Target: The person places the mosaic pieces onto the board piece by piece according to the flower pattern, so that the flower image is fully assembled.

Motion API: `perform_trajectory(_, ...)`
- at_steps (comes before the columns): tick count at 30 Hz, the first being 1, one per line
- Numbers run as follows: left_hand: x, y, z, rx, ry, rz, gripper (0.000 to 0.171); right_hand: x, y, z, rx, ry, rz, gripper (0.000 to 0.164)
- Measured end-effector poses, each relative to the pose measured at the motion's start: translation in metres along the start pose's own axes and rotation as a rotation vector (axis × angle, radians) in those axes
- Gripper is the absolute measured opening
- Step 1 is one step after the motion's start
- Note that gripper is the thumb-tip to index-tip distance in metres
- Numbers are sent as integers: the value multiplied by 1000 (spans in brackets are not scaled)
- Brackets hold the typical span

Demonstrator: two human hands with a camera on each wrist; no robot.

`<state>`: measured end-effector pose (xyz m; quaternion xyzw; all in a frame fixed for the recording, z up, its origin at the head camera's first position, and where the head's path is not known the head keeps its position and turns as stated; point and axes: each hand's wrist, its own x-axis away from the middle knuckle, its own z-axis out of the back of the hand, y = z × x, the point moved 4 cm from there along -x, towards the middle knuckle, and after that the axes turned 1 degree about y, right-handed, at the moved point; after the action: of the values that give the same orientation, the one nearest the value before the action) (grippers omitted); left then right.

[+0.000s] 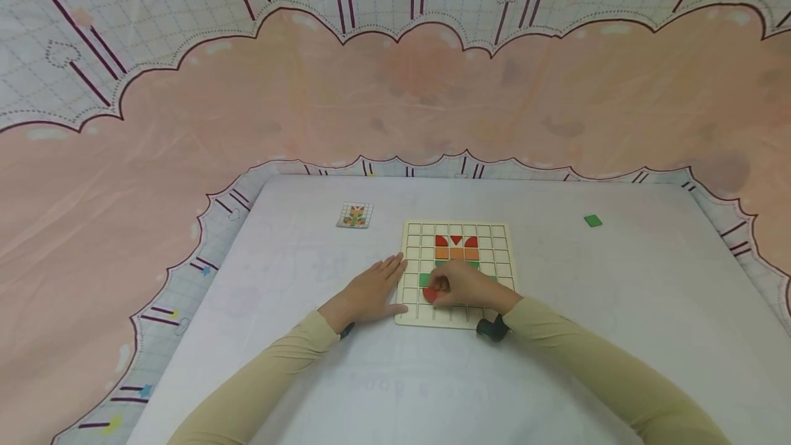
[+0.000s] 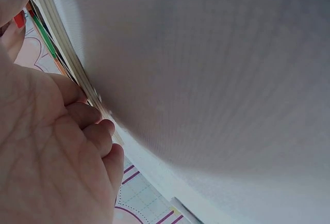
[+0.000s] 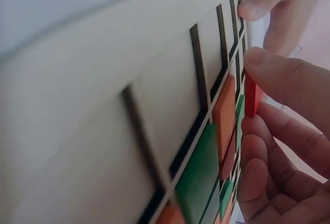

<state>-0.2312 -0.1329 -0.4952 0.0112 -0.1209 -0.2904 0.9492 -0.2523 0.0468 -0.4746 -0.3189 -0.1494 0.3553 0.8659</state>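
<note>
A pale square grid board lies on the table, with red, orange and green flat pieces set in its cells. My left hand rests along the board's left edge, fingers extended and touching the rim. Over the lower middle of the board, my right hand pinches a red piece between thumb and fingertips. That red piece shows a rounded edge in the head view, at the board's lower left. My right hand covers several cells and part of the green pieces.
A small pattern card with a coloured grid picture lies beyond the board to the left. Farther right lies a green diamond-shaped piece. A patterned cloth hangs behind the white table.
</note>
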Motion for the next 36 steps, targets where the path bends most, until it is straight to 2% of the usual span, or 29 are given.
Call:
perform_trajectory(9, 2, 1, 2, 11, 10, -8, 87, -6, -3, -4, 66, 5, 23, 16)
perform_trajectory(26, 3, 3, 4, 12, 11, -3, 87, -6, 0, -5, 9, 13, -27, 13)
perform_trajectory(36, 2, 1, 2, 1, 15, -7, 87, -8, 2, -5, -6, 5, -22, 10)
